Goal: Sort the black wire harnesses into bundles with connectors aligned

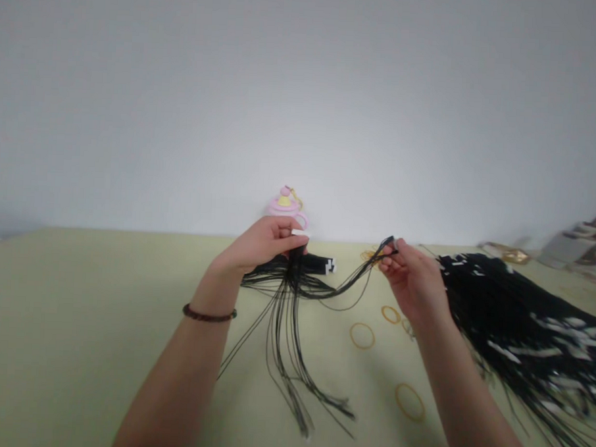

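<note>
- While the left hand (265,245) pinches the bundle of thin black cords (295,283) above the pale tabletop (76,319), its loose ends dangle.
- The right hand (414,281) has its grip closed on a few strands drawn sideways.
- The cords look light, limp and tangle-prone, best held at the gathered top.
- A large cord pile (511,325) and rubber bands (362,335) lie nearby.

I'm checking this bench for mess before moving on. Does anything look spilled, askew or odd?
Nothing looks damaged or spilled. The left hand grips a bundle of black cords whose loose ends fan out unevenly; the right hand pinches some strands. A few yellow rubber bands lie scattered on the table.
</note>
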`<move>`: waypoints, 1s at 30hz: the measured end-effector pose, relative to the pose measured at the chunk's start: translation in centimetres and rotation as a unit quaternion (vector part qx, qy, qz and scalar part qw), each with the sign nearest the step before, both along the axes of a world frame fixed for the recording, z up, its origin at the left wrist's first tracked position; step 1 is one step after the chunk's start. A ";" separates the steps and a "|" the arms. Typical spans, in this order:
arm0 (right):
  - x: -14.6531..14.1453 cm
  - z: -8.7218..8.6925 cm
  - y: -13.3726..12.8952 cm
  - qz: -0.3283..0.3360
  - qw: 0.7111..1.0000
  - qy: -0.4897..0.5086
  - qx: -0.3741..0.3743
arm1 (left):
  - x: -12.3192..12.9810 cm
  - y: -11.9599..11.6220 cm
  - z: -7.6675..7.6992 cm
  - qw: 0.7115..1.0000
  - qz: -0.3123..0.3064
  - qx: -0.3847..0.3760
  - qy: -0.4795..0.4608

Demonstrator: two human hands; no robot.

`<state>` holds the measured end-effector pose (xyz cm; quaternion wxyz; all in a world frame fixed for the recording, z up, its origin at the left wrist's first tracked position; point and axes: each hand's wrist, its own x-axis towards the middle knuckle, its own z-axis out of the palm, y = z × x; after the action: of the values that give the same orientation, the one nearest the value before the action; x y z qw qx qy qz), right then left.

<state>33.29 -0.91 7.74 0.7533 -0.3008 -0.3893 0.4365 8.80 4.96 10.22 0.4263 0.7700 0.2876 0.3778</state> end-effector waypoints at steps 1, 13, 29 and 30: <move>-0.2 -0.1 0.0 0.014 1.000 -0.013 -0.007 | 0.7 -0.1 -0.2 1.000 0.005 -0.001 -0.003; -1.5 -1.2 -0.1 0.059 0.991 -0.113 -0.025 | 4.8 -2.2 -0.7 0.996 -0.042 -0.076 0.023; -1.3 -0.7 -0.3 0.054 0.989 -0.136 -0.019 | 4.4 -2.4 -0.6 0.997 0.025 0.038 0.054; -1.3 -0.7 -0.3 0.054 0.989 -0.138 -0.019 | 4.4 -2.4 -0.6 0.998 0.028 0.038 0.052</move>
<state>32.04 -1.19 7.03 0.6620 -0.3512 -0.4963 0.4383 13.17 2.54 9.65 0.3707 0.7958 0.3159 0.3598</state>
